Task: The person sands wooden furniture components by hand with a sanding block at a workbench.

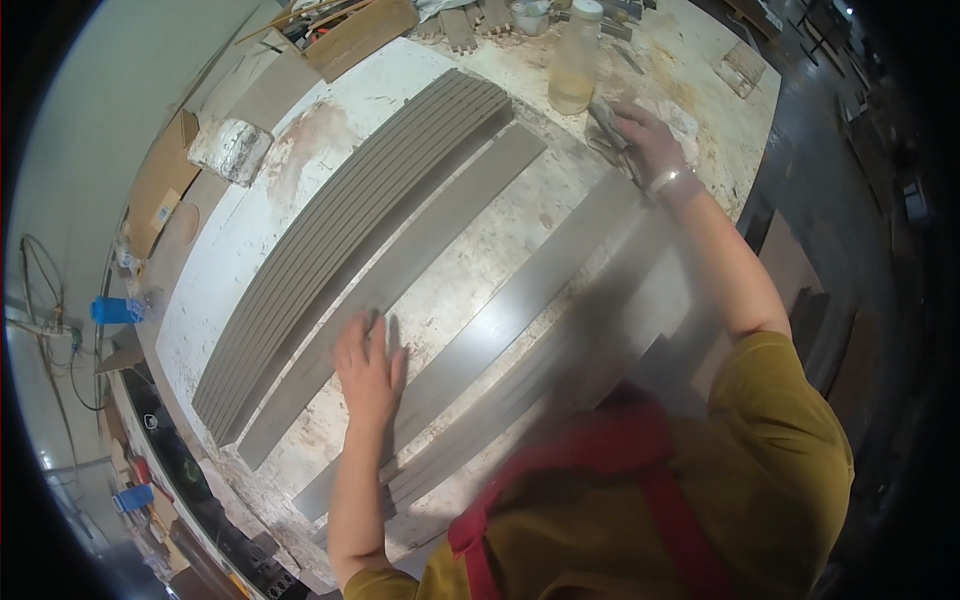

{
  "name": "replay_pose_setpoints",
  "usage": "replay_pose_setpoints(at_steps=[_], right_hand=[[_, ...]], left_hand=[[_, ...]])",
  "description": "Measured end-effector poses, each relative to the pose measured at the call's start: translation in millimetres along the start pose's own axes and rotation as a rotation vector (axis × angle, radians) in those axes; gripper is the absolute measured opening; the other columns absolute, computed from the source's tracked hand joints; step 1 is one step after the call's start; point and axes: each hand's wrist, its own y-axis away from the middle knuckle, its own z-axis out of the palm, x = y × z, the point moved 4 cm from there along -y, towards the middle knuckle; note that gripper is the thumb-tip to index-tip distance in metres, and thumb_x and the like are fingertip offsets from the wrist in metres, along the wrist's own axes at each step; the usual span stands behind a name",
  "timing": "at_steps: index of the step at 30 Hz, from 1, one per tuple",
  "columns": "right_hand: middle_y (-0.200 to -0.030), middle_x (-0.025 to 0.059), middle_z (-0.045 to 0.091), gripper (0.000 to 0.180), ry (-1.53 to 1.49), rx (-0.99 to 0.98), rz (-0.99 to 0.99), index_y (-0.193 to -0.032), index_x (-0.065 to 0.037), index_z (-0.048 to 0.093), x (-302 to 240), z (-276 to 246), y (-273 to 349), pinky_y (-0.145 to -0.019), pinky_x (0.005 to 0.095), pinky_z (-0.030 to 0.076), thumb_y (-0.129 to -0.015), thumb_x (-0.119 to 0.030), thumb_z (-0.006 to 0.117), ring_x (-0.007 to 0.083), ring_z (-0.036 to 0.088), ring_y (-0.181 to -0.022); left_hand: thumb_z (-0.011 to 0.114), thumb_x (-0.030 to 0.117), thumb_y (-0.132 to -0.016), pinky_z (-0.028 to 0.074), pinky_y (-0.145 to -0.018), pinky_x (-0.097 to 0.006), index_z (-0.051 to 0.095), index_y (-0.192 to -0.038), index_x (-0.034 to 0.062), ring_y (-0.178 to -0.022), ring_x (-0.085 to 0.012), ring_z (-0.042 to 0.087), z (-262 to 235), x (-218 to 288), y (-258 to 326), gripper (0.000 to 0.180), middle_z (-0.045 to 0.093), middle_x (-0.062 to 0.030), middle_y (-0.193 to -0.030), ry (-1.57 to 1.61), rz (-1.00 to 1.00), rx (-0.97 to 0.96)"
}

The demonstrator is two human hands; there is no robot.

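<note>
My left hand (367, 368) is open, its fingers spread at the edge of a long grey board (400, 270). On the side nearer me, another long grey board (500, 325) with a shine on it lies by my left wrist. My right hand (648, 145) is closed round a small greyish pad (608, 125), perhaps a folded cloth or sanding pad; its exact kind I cannot make out. That hand is above the far end of the shiny board. Beyond the boards rests a stack of several similar boards (350, 220), set on edge side by side.
More grey boards (470, 430) lie close to my body. A clear bottle (573, 70) with yellowish liquid and a white cap stands near my right hand. A wrapped bundle (230, 150) sits at the far left, wood pieces (458, 30) at the back. The white tabletop (400, 75) is stained.
</note>
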Motion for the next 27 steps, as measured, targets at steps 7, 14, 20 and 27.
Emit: replay_pose_setpoints(at_steps=[7,14,20,27], right_hand=[[-0.105,0.0032,0.062,0.033,0.234,0.022,-0.061,-0.119,-0.004,0.058,-2,-31,-5,-0.074,0.0245,0.047,-0.090,-0.019,0.061,0.0105,0.057,-0.089],[-0.101,0.0013,0.062,0.037,0.294,0.153,-0.064,-0.120,-0.006,0.059,0,-76,13,-0.070,0.0248,0.046,-0.087,-0.022,0.063,0.0094,0.056,-0.083],[-0.108,0.0028,0.060,0.038,0.191,0.151,0.059,-0.120,-0.004,0.058,6,-71,22,-0.073,0.0252,0.047,-0.086,-0.020,0.064,0.0104,0.055,-0.094],[-0.120,0.0072,0.059,0.037,0.496,0.115,0.065,-0.120,-0.001,0.059,-1,-50,33,-0.095,0.0276,0.039,-0.087,-0.019,0.063,0.0153,0.052,-0.108]], left_hand=[[0.080,0.022,-0.066,0.044,-0.092,-0.041,0.048,-0.123,-0.0019,-0.108,-0.0367,0.052,-28,60,25,0.070,0.051,-0.0190,-0.121,0.242,0.077,-0.354],[0.072,0.009,-0.073,0.046,-0.087,-0.040,0.044,-0.125,0.0006,-0.102,-0.0363,0.054,-27,60,32,0.060,0.054,-0.0190,-0.113,0.389,-0.091,-0.251],[0.062,0.005,-0.082,0.049,-0.080,-0.041,0.060,-0.106,0.0005,-0.095,-0.0379,0.058,-43,86,28,0.024,0.059,-0.0182,-0.107,0.651,-0.046,-0.280],[0.052,0.016,-0.092,0.042,-0.097,-0.036,0.060,-0.116,0.0045,-0.112,-0.0327,0.056,-42,91,15,0.027,0.059,-0.0158,-0.120,0.789,-0.023,-0.544]])
